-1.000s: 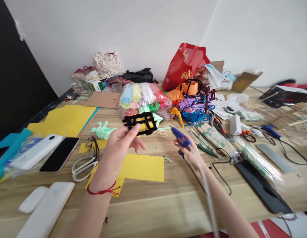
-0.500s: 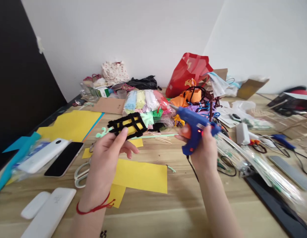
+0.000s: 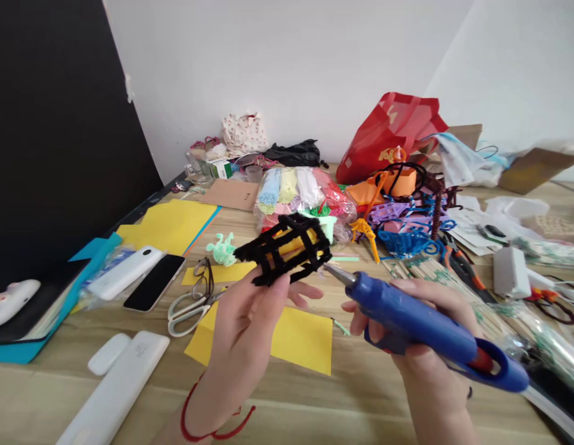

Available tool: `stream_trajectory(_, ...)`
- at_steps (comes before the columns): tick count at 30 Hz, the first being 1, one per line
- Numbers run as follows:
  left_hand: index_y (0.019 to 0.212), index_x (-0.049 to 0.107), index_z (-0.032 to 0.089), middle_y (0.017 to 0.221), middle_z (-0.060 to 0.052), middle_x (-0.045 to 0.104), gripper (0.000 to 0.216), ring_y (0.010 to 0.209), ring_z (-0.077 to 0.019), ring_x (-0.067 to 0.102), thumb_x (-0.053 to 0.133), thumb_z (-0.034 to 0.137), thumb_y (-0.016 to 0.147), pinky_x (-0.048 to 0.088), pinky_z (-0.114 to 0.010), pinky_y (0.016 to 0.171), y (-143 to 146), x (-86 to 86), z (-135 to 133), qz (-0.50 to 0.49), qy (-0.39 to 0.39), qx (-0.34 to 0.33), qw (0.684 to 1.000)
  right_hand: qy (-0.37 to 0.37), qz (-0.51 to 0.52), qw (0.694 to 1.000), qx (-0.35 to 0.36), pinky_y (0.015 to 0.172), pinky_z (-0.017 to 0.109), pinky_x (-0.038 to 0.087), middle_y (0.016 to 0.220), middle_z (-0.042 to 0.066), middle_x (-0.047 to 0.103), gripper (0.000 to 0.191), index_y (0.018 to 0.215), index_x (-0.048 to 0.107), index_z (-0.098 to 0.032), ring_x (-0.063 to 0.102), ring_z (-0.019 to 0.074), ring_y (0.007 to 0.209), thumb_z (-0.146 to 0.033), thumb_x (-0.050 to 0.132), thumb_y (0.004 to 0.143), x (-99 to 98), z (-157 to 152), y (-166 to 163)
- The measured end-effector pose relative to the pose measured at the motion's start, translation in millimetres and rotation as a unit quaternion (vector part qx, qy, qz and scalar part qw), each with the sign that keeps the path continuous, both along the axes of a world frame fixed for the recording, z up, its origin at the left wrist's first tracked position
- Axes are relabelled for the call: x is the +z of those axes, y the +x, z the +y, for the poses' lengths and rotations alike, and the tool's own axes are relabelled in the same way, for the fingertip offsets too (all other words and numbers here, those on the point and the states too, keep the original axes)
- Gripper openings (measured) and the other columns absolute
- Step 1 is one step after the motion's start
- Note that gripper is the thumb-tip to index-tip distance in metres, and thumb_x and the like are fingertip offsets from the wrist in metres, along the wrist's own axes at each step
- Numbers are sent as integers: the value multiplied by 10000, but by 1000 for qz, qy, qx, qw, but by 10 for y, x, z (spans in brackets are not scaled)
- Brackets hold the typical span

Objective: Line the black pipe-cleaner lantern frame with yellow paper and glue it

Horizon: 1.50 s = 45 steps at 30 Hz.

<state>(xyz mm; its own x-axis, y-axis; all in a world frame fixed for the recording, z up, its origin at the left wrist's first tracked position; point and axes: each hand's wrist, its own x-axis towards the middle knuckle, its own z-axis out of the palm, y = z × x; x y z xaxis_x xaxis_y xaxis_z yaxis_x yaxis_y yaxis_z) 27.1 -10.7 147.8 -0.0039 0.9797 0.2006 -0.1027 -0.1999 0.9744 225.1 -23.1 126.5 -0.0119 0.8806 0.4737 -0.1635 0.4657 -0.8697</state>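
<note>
Pale wood-grain bench (image 3: 361,402) meets a white wall (image 3: 314,62). Held above it, a black fuzzy lattice frame (image 3: 309,244) is already joined into a cage around yellow lining (image 3: 289,248); ends jut out at its left. The left hand (image 3: 254,321) pinches its lower edge, thumb against fingers. The right hand (image 3: 428,364) has its grip around a blue plastic glue gun (image 3: 416,315), nozzle just beside the frame's right end, which seems unfinished; whether glue is laid, I cannot tell. Beneath lies flat yellow paper (image 3: 309,340); white-handled scissors (image 3: 187,320) rest leftward.
</note>
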Motion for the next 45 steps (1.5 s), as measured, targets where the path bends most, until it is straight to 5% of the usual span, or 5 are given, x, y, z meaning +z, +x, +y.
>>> stream_trajectory(15, 715, 674, 232, 657, 30, 732, 254, 680, -163, 726, 652, 358, 934, 579, -283, 700, -156, -29, 301, -21, 17, 128, 991, -50, -6, 998, -26, 686, 421, 650, 672, -8, 695, 354, 1115, 705, -291, 706, 205, 582, -449, 804, 813, 108, 162, 247)
stream_trajectory(19, 669, 598, 241, 563, 50, 668, 279, 697, -178, 747, 666, 337, 922, 594, -292, 703, -197, -55, 367, -27, 22, 112, 993, -171, -78, 980, -65, 700, 374, 645, 722, 20, 761, 369, 1093, 687, -246, 749, 219, 658, -451, 799, 808, -140, 279, 547)
stream_trajectory(23, 638, 520, 235, 568, 43, 661, 331, 689, -189, 748, 678, 344, 909, 598, -307, 696, -182, -110, 404, -23, 27, 104, 994, -304, -180, 930, -95, 746, 326, 603, 737, 51, 775, 399, 1009, 720, -198, 741, 212, 715, -537, 764, 802, -672, 395, 775)
stream_trajectory(29, 631, 501, 236, 550, 41, 623, 347, 675, -193, 740, 681, 355, 903, 601, -301, 698, -140, -138, 437, -2, 24, 91, 996, -350, -169, 916, -100, 726, 306, 581, 684, 48, 748, 445, 810, 714, -192, 713, 201, 690, -637, 720, 787, -1221, 370, 913)
stream_trajectory(45, 619, 524, 245, 558, 49, 656, 325, 692, -193, 758, 680, 336, 889, 621, -304, 682, -193, -73, 478, -13, 8, 116, 993, -366, -51, 928, -48, 715, 270, 577, 665, 42, 734, 457, 761, 673, -188, 689, 160, 651, -637, 758, 756, -1177, 440, 708)
